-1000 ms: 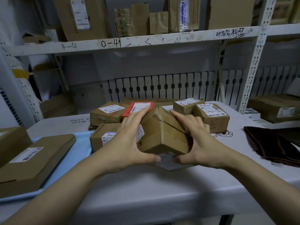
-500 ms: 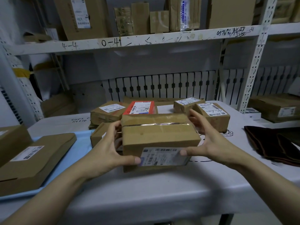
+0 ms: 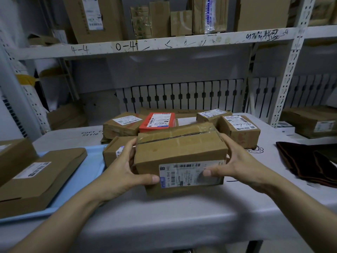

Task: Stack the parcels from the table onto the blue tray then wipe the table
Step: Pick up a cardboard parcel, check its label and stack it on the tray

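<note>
Head view looks down on a white table in a storeroom, with white metal shelving behind it loaded with cardboard boxes. Both hands grip one brown parcel held over the table's middle: the left hand curls round its left end, the right hand round its right end, each thumb pressed on the labelled front face. Behind it crowd more parcels: a red-labelled one, a brown one to its left and another to the right. On the left lies the blue tray, carrying a flat parcel, with bare blue between that parcel and the tray's right edge. A dark cloth lies at the table's right edge.
</note>
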`<state>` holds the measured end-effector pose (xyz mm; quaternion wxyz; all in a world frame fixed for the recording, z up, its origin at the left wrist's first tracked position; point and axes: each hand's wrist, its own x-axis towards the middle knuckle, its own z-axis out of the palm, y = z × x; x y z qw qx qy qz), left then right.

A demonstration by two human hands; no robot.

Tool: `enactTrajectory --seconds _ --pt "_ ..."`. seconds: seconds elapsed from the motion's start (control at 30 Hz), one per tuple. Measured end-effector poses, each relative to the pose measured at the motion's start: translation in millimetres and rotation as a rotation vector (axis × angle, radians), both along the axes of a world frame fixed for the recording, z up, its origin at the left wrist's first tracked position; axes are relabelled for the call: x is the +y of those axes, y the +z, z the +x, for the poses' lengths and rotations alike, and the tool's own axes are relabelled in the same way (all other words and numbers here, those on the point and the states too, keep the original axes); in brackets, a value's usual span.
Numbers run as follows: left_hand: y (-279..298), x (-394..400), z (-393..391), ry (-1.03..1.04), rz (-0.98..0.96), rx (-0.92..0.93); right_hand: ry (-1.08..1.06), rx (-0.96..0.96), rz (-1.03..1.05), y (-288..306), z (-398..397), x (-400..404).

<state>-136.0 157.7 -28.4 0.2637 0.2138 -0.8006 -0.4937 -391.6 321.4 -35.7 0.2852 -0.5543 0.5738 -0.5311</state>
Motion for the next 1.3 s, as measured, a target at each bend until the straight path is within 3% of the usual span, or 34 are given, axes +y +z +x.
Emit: enactTrajectory --seconds 0.17,0.33,0.47,0.67,0.9,1.07,1.3 --pt "4.4 -6.2 2.2 0.062 -0.075 0.022 -0.057 0.142 0.012 0.0 1.9 0.7" --pt "17.3 7.9 -3.5 0.040 -0.369 -0.118 -0.081 0.224 -0.023 3.6 6.8 -4.2" --pt "22.8 16.5 -14.6 -0.007 -0.464 -0.224 -0.051 0.311 -0.055 9.4 13.8 -8.9" --pt "25.5 15.8 -19.1 -0.023 -0.424 -0.202 -0.056 0.347 -0.105 15.8 20.3 -9.2" --pt "26.6 12.4 -10.0 -0.012 -0.229 -0.125 -0.049 0.142 -0.088 15.5 19.5 -4.8" --pt "21.9 11.0 -10.5 -0.038 -0.062 -0.022 0.048 0.131 -0.029 9.2 25.2 -7.3" --pt "19.4 15.2 -11.2 -0.018 0.076 0.027 0.003 0.033 -0.025 16.8 31.0 -4.7"
